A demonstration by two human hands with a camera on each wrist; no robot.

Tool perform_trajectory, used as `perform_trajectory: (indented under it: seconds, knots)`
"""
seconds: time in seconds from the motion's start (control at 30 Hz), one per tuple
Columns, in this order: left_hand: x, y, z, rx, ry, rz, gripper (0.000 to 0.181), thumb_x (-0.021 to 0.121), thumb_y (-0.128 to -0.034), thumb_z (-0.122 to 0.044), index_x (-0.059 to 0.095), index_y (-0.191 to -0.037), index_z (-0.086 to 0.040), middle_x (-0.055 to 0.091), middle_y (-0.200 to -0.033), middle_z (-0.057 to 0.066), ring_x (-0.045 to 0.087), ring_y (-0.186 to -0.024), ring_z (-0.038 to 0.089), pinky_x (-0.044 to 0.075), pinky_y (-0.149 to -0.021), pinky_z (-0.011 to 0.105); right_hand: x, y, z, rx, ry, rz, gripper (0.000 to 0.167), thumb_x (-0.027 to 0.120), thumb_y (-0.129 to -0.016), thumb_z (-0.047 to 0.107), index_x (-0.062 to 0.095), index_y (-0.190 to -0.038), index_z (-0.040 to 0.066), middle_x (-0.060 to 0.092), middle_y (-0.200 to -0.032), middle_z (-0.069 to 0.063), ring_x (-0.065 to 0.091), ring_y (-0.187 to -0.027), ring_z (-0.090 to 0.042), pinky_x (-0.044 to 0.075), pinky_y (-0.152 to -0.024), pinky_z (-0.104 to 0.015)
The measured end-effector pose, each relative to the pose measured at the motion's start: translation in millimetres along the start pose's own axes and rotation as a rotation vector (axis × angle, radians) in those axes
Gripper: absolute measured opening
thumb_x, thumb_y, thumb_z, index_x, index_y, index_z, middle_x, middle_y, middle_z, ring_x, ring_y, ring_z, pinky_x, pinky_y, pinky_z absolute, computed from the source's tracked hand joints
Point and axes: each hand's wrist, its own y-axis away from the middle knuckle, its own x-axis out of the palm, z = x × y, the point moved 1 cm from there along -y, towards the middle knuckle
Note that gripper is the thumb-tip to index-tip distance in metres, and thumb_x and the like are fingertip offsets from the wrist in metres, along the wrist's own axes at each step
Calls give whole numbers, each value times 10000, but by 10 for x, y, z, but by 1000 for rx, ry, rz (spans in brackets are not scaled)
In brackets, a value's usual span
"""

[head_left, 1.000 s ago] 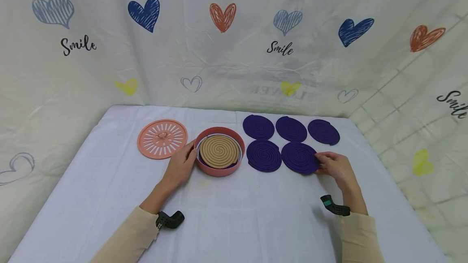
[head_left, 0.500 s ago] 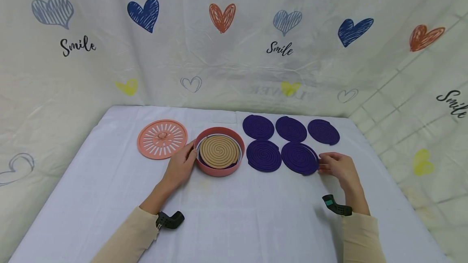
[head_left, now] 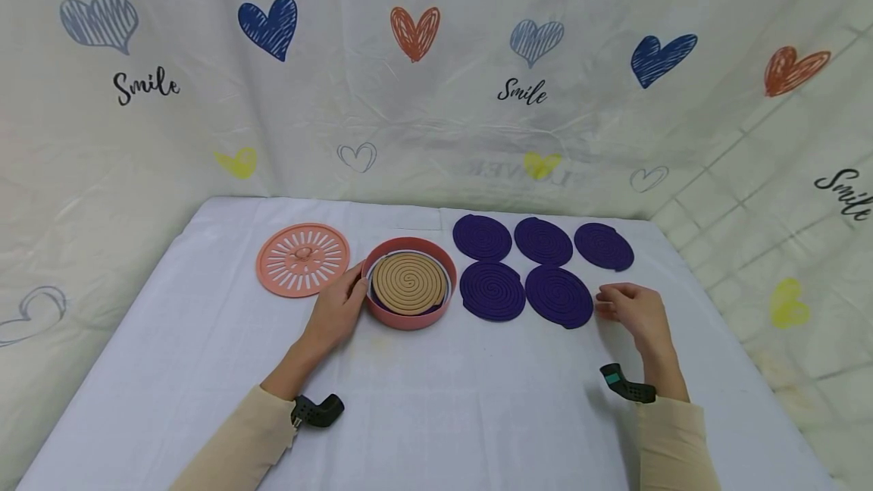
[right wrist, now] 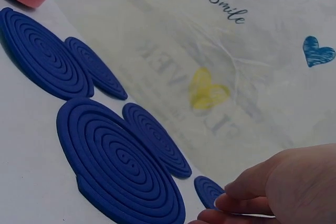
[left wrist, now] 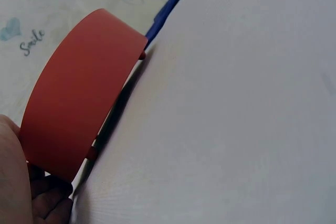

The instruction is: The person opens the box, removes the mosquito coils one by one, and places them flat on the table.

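Note:
A round pink mosquito coil box (head_left: 409,321) stands on the table, a tan mosquito coil (head_left: 409,283) on top inside it and a purple edge showing beneath. My left hand (head_left: 336,309) holds the box by its left side, and the left wrist view shows fingers at the box's (left wrist: 84,93) lower edge. Several purple mosquito coils lie flat in two rows to the right. Just right of the front-row right coil (head_left: 559,296) is my right hand (head_left: 634,313), its fingers loosely bent and apart from the coil. In the right wrist view that coil (right wrist: 123,163) looks blue.
A slotted pink lid (head_left: 303,260) lies on the white tablecloth (head_left: 436,415), left of the box. Behind the table hangs a pale sheet (head_left: 450,97) printed with hearts. A wrist camera (head_left: 317,410) sits on the left wrist, another (head_left: 627,385) on the right.
My right hand has let go of the front-row right coil and moved slightly right. The coil now lies flat. My left hand stays on the box.

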Motion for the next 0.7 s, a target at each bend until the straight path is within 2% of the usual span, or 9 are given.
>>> perform_trajectory:
  seconds: [0.13,0.3,0.7]
  knots:
    - [0,4,2,0,2,-4,497,454,-1053,-325,487,-1491,-92,555,-1476,102,484,-1409,250,407,-1149,494,13,-3,22,4,-4,-46,474,505,-1030,269,582,-1314,-103,722,-854,104,697,-705,12,581,-678,-159]
    - [-1,6,-7,3,4,-5,500,449,-1054,-328,484,-1492,-89,553,-1478,105,481,-1412,254,402,-1153,495,24,3,41,-14,-44,-86,467,522,-1031,252,571,-1316,-115,697,-816,95,686,-691,8,603,-690,-201]
    - [5,5,-4,-11,0,6,508,441,-1058,-337,468,-1503,-93,543,-1489,100,472,-1420,256,397,-1155,500,45,48,152,-56,-92,-118,398,578,-1003,151,583,-1297,-118,650,-765,171,681,-672,11,602,-681,-197]
